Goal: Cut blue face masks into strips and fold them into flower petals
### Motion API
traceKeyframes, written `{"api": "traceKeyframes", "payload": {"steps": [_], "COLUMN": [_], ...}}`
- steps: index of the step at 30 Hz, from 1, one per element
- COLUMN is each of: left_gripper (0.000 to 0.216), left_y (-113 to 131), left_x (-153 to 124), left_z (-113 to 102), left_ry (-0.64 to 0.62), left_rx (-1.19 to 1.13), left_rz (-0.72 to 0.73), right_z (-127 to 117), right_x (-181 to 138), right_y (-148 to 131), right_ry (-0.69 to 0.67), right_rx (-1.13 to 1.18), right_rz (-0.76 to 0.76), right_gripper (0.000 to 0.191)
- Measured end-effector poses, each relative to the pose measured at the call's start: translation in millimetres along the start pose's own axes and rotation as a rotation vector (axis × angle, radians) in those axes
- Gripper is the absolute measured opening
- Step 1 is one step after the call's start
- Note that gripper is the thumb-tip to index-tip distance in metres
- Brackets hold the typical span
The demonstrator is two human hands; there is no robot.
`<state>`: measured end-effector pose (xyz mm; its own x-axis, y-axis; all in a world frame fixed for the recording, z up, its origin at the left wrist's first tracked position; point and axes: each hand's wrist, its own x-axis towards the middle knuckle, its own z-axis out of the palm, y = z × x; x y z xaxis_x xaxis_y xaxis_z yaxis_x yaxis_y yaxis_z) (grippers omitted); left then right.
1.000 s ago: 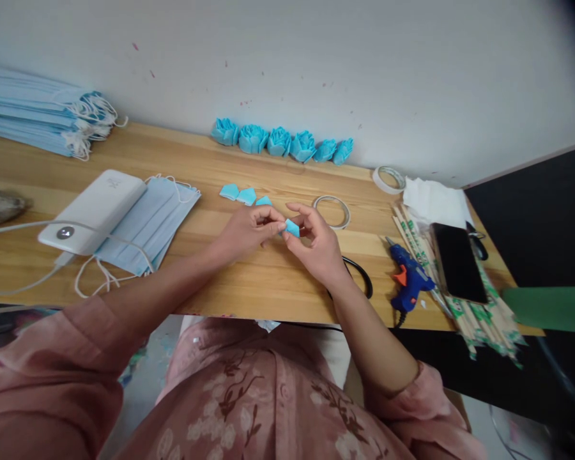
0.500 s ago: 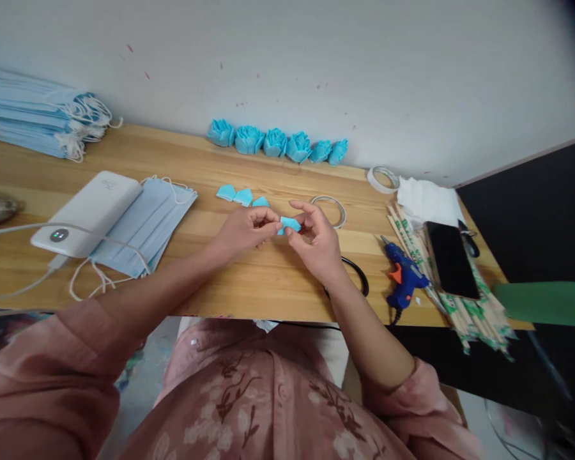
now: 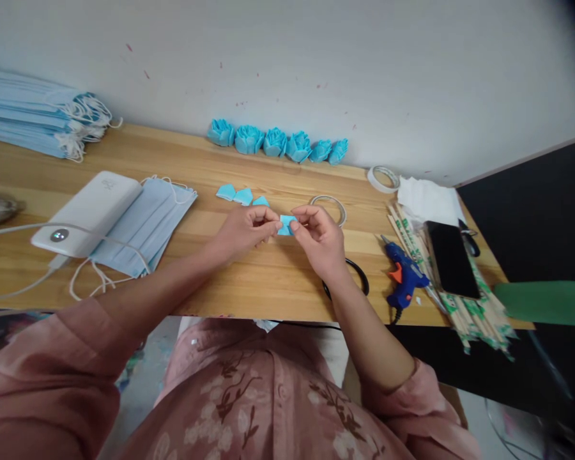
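My left hand (image 3: 246, 230) and my right hand (image 3: 321, 239) meet over the middle of the wooden table (image 3: 268, 281). Both pinch one small folded blue piece (image 3: 285, 225) between fingertips, just above the tabletop. Three similar folded blue pieces (image 3: 242, 194) lie on the table just beyond my left hand. A row of several blue fabric flowers (image 3: 278, 142) stands against the wall behind them.
A white power bank (image 3: 89, 211) lies on blue face masks (image 3: 146, 220) at the left, a mask stack (image 3: 38, 121) behind. Tape rings (image 3: 329, 206), a blue glue gun (image 3: 405, 276), a black phone (image 3: 449, 259) on wooden sticks (image 3: 464, 306) and white tissue (image 3: 429, 199) lie at the right.
My right-hand fingers have curled in closer to the left hand, and the blue piece now sits flatter between both pinches. The view shifted slightly after the first frame.
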<state>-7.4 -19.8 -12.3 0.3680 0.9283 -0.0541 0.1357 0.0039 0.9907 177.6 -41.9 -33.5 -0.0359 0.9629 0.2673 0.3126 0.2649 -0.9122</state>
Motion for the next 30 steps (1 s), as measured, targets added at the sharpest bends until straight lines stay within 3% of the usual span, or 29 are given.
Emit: {"api": "traceKeyframes", "payload": {"steps": [10,23,30], "left_gripper": [0.023,0.013,0.011], "left_y": [-5.8,-0.3,-1.2], "left_x": [1.4,-0.3,0.3], "left_z": [-2.1,0.6,0.8], "left_ry": [-0.028,0.041,0.071], "left_rx": [0.022,0.083,0.048], "left_rz": [0.038,0.042,0.055], "right_z": [0.1,0.3,1.8], "right_x": [0.3,-0.5,-1.0], "right_y": [0.2,0.3,-1.8], "right_ry": [0.016,-0.021,0.05], "right_rx": [0.023,0.019,0.013], "right_rz": [-0.006,-0.035,-0.083], "right_gripper": [0.014,0.011,0.011]}}
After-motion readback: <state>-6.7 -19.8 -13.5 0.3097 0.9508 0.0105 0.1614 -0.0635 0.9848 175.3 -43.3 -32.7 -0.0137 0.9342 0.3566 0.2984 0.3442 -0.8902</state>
